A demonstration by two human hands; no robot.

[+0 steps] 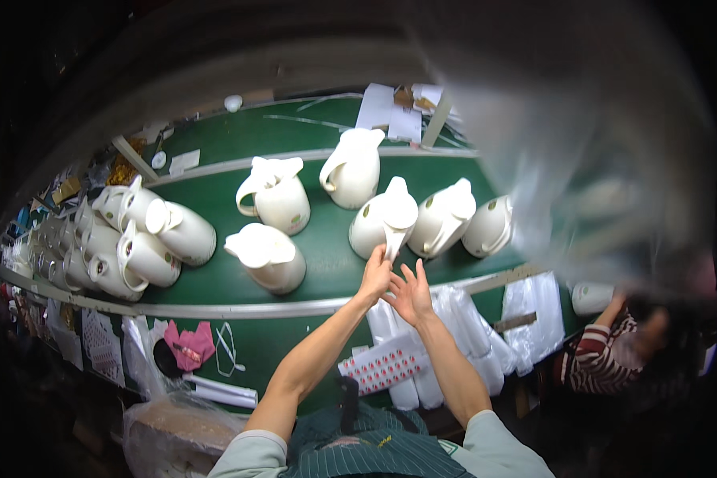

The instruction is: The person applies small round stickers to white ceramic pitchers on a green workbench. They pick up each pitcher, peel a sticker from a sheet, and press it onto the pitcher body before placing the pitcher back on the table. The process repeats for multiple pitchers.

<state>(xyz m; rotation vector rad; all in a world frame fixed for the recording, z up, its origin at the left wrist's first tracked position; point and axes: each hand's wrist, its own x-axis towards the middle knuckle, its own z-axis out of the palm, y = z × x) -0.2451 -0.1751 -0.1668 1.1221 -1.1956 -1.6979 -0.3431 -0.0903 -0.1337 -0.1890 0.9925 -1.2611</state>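
My left hand (pixel 377 276) grips the handle of a white vacuum jug (pixel 370 224) that stands on the green conveyor belt (pixel 328 272). Just right of it, my right hand (pixel 413 294) is held with fingers spread and nothing in it. A second white jug (pixel 439 221) stands close to the right of the held one, and a third jug (pixel 487 227) is partly hidden by a blurred translucent sheet. Behind and to the left are a lidded jug (pixel 358 170), a jug with its top partly exposed (pixel 281 203) and a nearer lidded jug (pixel 275 272).
Many jugs (pixel 149 257) crowd the belt's left end. Metal rails (pixel 233 310) edge the belt. Along the near ledge lie a sticker sheet (pixel 388 364), clear plastic bags (pixel 472 334) and a pink cloth (pixel 190 345). A blurred translucent sheet (pixel 609 161) blocks the upper right. Another person (pixel 609 352) handles a jug at right.
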